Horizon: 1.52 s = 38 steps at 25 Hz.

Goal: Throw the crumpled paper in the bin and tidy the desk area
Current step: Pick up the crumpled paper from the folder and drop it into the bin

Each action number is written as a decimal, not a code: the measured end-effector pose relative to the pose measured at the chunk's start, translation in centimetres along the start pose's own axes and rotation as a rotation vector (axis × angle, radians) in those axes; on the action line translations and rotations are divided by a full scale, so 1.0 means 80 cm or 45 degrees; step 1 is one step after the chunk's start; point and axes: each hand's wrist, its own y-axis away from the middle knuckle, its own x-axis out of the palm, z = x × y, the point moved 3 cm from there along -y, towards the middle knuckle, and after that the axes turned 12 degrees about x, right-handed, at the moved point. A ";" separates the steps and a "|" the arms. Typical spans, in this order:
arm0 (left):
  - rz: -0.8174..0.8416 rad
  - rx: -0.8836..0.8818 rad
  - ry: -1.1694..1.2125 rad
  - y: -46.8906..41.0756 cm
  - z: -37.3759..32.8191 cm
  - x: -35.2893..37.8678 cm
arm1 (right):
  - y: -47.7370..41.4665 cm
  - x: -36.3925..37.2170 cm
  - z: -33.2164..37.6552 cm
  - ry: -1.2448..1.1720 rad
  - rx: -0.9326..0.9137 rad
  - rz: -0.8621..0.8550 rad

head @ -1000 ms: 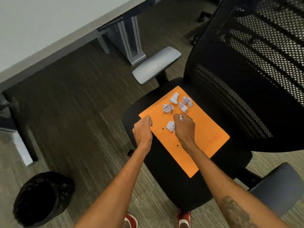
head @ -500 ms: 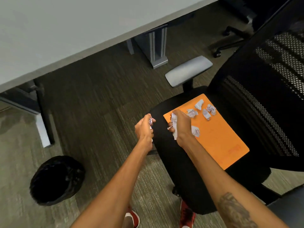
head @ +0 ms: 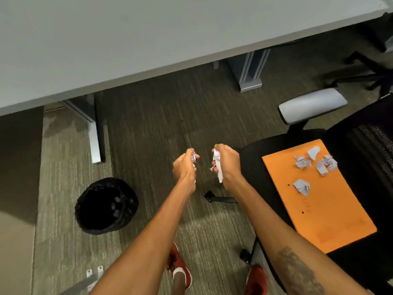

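My left hand [head: 184,167] is closed around a small crumpled paper [head: 193,156] that peeks out between thumb and fingers. My right hand [head: 227,165] grips a longer white crumpled paper [head: 218,167] that sticks out below the fist. Both hands hover over the carpet, side by side, left of the chair seat. A black bin [head: 106,205] with a dark liner stands on the floor to the lower left of my left hand, with some paper bits inside. Several more crumpled paper balls [head: 301,187] lie on an orange folder [head: 327,209] on the chair seat.
A black office chair [head: 265,150] with a grey armrest [head: 311,105] fills the right side. The grey desk top [head: 148,35] spans the top of the view, with its legs [head: 95,133] on the carpet. My red shoes [head: 178,267] stand below.
Both hands have lifted off the orange folder with paper in them and moved left, off the chair and over the carpet, closer to the bin. The view has swung left as well.
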 end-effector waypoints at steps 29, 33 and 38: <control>-0.535 -0.529 0.529 -0.234 0.082 -0.448 | 0.019 0.488 -0.220 0.426 0.455 0.393; -0.546 -0.652 0.791 -0.255 0.116 -0.498 | 0.022 0.525 -0.270 0.308 0.733 0.361; -0.564 -0.693 0.884 -0.265 0.141 -0.542 | 0.023 0.549 -0.305 0.302 0.882 0.287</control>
